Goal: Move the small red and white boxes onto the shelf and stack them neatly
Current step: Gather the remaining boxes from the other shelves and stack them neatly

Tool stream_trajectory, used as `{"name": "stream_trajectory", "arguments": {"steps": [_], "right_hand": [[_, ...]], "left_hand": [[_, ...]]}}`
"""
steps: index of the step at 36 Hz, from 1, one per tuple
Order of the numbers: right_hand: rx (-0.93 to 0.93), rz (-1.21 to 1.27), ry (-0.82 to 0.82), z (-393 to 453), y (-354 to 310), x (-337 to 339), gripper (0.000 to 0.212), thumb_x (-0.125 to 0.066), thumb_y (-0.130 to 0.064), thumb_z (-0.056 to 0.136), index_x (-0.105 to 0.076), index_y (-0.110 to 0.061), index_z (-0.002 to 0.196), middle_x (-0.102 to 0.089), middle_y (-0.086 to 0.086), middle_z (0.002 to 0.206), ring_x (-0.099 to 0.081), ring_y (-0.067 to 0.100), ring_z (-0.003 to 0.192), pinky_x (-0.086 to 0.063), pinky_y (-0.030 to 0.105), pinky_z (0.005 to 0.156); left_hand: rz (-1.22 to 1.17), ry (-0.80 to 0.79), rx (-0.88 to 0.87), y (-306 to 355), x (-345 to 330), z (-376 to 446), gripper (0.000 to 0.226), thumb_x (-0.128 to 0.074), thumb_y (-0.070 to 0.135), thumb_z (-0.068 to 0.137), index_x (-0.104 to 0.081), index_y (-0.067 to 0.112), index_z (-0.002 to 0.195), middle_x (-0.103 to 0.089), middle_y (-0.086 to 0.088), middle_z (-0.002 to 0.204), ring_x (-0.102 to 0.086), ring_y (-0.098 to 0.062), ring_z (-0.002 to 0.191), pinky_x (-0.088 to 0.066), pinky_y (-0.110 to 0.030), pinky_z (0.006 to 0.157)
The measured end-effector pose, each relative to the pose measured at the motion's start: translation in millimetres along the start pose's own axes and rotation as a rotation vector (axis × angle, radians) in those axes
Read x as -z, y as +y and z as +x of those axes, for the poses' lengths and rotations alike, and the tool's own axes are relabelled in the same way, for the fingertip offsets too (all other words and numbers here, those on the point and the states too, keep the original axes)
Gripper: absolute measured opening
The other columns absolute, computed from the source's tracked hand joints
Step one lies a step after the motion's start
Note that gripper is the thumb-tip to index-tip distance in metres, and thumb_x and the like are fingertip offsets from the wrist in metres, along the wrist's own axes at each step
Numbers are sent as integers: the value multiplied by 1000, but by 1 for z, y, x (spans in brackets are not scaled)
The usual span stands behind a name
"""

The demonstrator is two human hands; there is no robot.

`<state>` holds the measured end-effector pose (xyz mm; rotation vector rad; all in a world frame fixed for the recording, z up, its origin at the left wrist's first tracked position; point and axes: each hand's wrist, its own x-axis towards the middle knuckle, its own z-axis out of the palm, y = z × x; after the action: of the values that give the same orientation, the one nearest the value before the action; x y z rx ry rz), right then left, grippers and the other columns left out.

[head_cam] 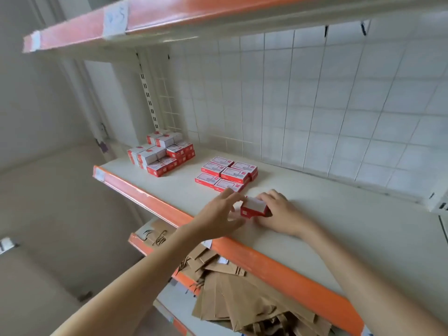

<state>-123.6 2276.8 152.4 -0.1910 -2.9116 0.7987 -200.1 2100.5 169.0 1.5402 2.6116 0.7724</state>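
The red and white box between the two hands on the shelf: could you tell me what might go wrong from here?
1. The box, held between the left hand and right hand, lies close to the shelf's orange front edge; a slip could send it off.
2. The flat group of boxes lies just beyond; pushing forward could knock it askew.
3. The far pile looks uneven and might topple if bumped.

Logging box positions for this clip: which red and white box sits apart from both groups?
The lone box at the shelf front, held between the left hand and right hand; the others sit grouped farther back.
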Motion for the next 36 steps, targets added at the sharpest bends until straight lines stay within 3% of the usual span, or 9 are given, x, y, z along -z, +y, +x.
{"name": "stream_trajectory", "arguments": {"steps": [5, 9, 12, 15, 21, 26, 30, 33, 36], "right_hand": [[-34, 142, -21, -5, 7, 4, 59, -66, -25, 82, -43, -19, 136, -45, 0, 129, -40, 13, 123, -32, 25, 103], [-108, 420, -6, -7, 11, 13, 56, -54, -13, 71, -51, -12, 128, -50, -1, 116, -53, 9, 101, -41, 12, 84], [-134, 385, 136, -5, 15, 13, 47, -46, 7, 74, -58, -5, 118, -54, 4, 105, -54, 10, 86, -40, 5, 72], [-131, 299, 224, -5, 15, 6, 48, -41, 19, 73, -62, -1, 112, -55, 7, 103, -53, 13, 85, -39, 4, 73], [-120, 286, 255, -3, 19, 1, 49, -38, 21, 72, -63, -3, 107, -54, 4, 100, -55, 13, 88, -39, 9, 79], [-114, 311, 238, -2, 20, 0, 49, -39, 21, 73, -62, -4, 109, -53, 3, 98, -54, 13, 88, -38, 5, 78], [-92, 351, 91, -6, 14, 6, 50, -51, -8, 69, -57, -20, 117, -52, -5, 107, -52, 3, 96, -36, 5, 73], [-65, 393, 30, -7, 9, 7, 49, -57, -20, 69, -53, -28, 116, -54, -11, 110, -51, -2, 99, -35, 5, 74], [-56, 377, 108, -6, 10, 5, 37, -66, -13, 83, -54, -26, 116, -60, -11, 107, -53, -5, 90, -36, 5, 72]], "left_hand": [[-133, -4, -55, -13, -9, 15, 46, -69, 10, 78, -56, 15, 122, -50, 4, 118, -54, -7, 98, -36, -1, 74], [-161, -73, -128, -21, -5, 28, 48, -68, 3, 76, -58, 13, 122, -51, 7, 114, -55, -8, 93, -37, -1, 71], [-255, -127, -156, -27, 0, 38, 42, -71, 3, 78, -61, 15, 117, -53, 15, 100, -58, -5, 84, -47, -13, 70], [-386, -162, -105, -32, 0, 40, 37, -72, 10, 81, -60, 16, 115, -57, 14, 96, -58, 1, 80, -49, -16, 72], [-680, -168, -12, -40, -6, 39, 11, -58, 23, 92, -60, 19, 102, -63, 4, 87, -60, -6, 76, -48, -19, 74], [-623, -123, -20, -40, -6, 40, 22, -44, 25, 99, -61, 12, 92, -60, 1, 76, -52, -1, 64, -40, -11, 62], [-525, -59, -20, -39, -9, 44, 27, -43, 21, 99, -53, 23, 74, -50, 9, 63, -49, 4, 52, -36, -10, 53], [-525, -54, -9, -38, -9, 44, 25, -44, 22, 99, -55, 23, 76, -53, 9, 65, -52, 3, 52, -37, -10, 53], [-554, -55, 13, -38, -9, 43, 21, -44, 25, 98, -59, 11, 93, -59, 7, 72, -55, 0, 56, -45, -16, 57]]}}
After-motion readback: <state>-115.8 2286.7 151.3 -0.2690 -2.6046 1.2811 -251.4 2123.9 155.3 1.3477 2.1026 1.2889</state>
